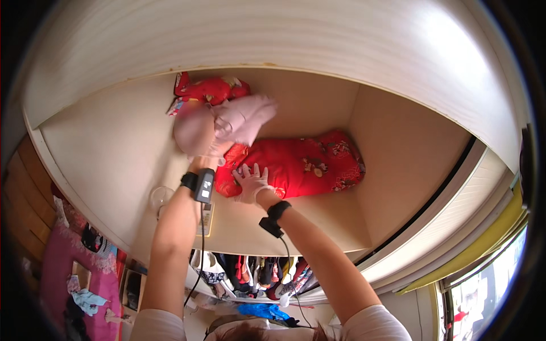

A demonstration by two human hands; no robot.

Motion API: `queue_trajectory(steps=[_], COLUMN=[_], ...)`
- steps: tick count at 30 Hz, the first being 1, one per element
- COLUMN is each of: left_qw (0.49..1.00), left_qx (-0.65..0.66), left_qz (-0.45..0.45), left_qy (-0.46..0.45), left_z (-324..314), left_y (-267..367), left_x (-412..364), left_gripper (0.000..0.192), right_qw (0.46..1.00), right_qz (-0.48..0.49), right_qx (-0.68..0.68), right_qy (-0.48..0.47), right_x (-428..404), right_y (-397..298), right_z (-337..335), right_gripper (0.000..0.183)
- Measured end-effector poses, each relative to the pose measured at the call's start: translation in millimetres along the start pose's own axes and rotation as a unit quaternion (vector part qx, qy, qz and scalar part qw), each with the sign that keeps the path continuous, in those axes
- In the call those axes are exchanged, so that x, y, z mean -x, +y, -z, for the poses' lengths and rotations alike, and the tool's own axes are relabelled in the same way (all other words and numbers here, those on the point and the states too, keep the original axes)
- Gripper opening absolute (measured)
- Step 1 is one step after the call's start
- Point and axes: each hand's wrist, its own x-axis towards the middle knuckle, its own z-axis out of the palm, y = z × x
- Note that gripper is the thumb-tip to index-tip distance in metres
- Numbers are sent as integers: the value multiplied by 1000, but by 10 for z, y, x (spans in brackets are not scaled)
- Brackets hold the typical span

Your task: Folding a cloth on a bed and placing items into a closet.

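Note:
My left hand (217, 147), in a thin translucent glove, is at a bundle of pale pink cloth (245, 117) on the left side of a cupboard shelf; its fingers are mostly hidden and blurred by the cloth. Behind the pink cloth lies a folded red floral fabric item (213, 89). My right hand (254, 183), gloved too, rests with spread fingers on the left end of a long red floral fabric bundle (303, 166). Black straps with small devices and cables are on both wrists.
A clear round object (162, 197) and a flat yellow-edged item (207, 219) lie on the shelf (324, 221) near my left forearm. Clothes (260, 273) hang below the shelf. A bed with a magenta cover (57, 273) is at lower left, a yellow curtain (460, 260) at right.

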Motion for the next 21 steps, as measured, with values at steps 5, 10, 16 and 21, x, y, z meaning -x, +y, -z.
queue_trajectory(steps=[5,10,16,21], left_qw=[994,995,993,969], left_qx=[-49,-18,-77,-147], left_qz=[26,45,-14,-14], left_qy=[89,89,87,196], left_z=[862,787,701,158], left_y=[-396,-582,-434,-931], left_x=[101,75,115,665], left_gripper=[38,35,47,54], right_qw=[982,985,992,994], right_qz=[18,-16,-3,70], right_qx=[-168,-172,-120,-34], right_qy=[-87,-18,33,82], right_x=[-141,-113,-202,37], right_y=[195,438,204,508], right_z=[86,-228,-150,-237], right_gripper=[99,78,80,71])
